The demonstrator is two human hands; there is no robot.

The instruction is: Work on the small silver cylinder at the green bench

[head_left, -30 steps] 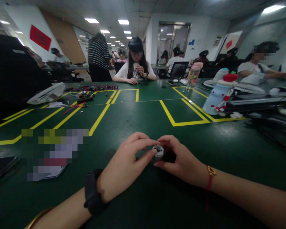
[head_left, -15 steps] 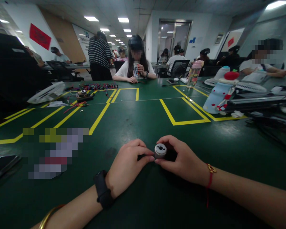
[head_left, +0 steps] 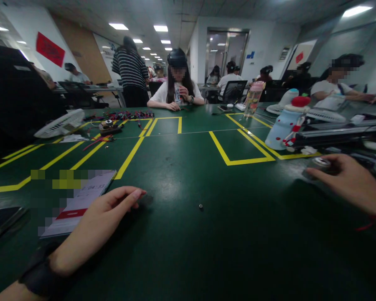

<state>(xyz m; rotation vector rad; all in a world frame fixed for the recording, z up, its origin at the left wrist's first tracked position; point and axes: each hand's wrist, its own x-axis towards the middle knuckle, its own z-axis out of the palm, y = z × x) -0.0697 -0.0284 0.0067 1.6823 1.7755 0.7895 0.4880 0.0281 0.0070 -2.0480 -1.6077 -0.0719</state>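
Note:
At the right side of the table, my right hand (head_left: 352,182) is closed around a small metal cylinder (head_left: 320,163) with a pale, round top face; thumb and fingers grip its sides. My left hand (head_left: 111,213) is on the left, partly in front of a phone (head_left: 95,186) with a lit screen. Its fingers are curled and the thumb rests against the index finger; whether anything is pinched there is hidden. Between the hands, apart from both, a tiny ring-shaped metal piece (head_left: 201,207) lies on the green table (head_left: 175,251).
Beyond my right hand stand a blue bottle with a red top (head_left: 278,125) and dark metal rails (head_left: 338,133). A pink-lidded bottle (head_left: 253,100) is farther back. Wires (head_left: 128,114) and a white fan (head_left: 59,123) lie far left. Across the table sits a person (head_left: 178,90).
My right hand has carried the metal cylinder from the middle to the far right. My left hand has drawn away leftward to the phone. The tiny ring-shaped piece now shows on the table.

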